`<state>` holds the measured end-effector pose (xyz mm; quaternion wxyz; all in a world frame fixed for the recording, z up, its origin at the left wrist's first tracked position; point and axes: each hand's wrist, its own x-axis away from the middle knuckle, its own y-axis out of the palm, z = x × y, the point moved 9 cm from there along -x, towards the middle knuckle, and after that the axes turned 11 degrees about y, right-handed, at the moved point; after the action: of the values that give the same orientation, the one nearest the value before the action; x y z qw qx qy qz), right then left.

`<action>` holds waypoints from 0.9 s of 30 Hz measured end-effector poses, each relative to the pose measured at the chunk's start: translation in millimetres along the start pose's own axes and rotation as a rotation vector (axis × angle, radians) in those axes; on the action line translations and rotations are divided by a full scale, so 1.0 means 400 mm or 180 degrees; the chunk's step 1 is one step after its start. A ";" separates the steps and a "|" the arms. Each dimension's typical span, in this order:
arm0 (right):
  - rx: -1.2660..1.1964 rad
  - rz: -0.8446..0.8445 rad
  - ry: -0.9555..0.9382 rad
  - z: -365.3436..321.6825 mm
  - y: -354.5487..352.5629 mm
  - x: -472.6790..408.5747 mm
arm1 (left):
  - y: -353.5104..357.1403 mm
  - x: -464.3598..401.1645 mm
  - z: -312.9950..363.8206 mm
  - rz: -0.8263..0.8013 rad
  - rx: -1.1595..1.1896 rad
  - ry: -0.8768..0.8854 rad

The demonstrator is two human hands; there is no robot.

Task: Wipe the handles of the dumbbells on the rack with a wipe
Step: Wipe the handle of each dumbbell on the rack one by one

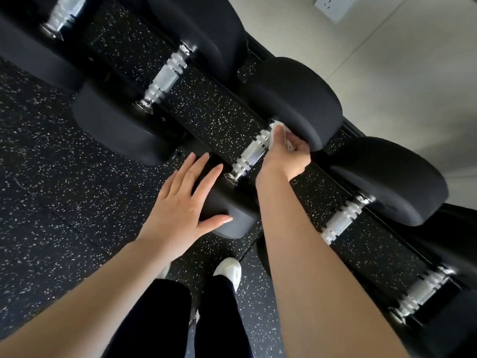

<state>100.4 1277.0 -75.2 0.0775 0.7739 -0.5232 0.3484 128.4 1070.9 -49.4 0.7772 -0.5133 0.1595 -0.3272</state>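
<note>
Dumbbell handle [251, 153] is shiny knurled metal, its heads [291, 99] matt black rubber, the wipe [277, 130] thin white cloth

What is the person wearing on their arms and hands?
Nothing. Both forearms are bare, with no sleeves in view. The left hand and right hand have no gloves, rings, watch or bracelets that show. The fingernails look short and unpainted.
</note>
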 end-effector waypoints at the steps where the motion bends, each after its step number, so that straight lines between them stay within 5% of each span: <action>1: 0.0051 -0.0028 -0.0004 0.004 0.002 -0.006 | 0.000 0.000 -0.001 0.0010 0.0016 0.0003; 9: 0.0646 -0.0577 -0.0103 0.013 0.002 -0.027 | -0.002 0.003 0.000 0.0048 0.0060 0.0010; 16: 0.1944 -0.1253 -0.0247 0.091 0.002 0.058 | 0.001 0.002 -0.002 0.0057 0.0086 -0.0006; 27: 0.2234 -0.1572 0.0040 0.170 -0.003 0.043 | 0.000 0.002 -0.002 0.0081 0.0173 -0.0016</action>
<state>136.3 1231.6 -115.1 -0.1062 0.8532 -0.1715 0.4811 128.4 1069.9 -49.7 0.7953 -0.4908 0.1551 -0.3202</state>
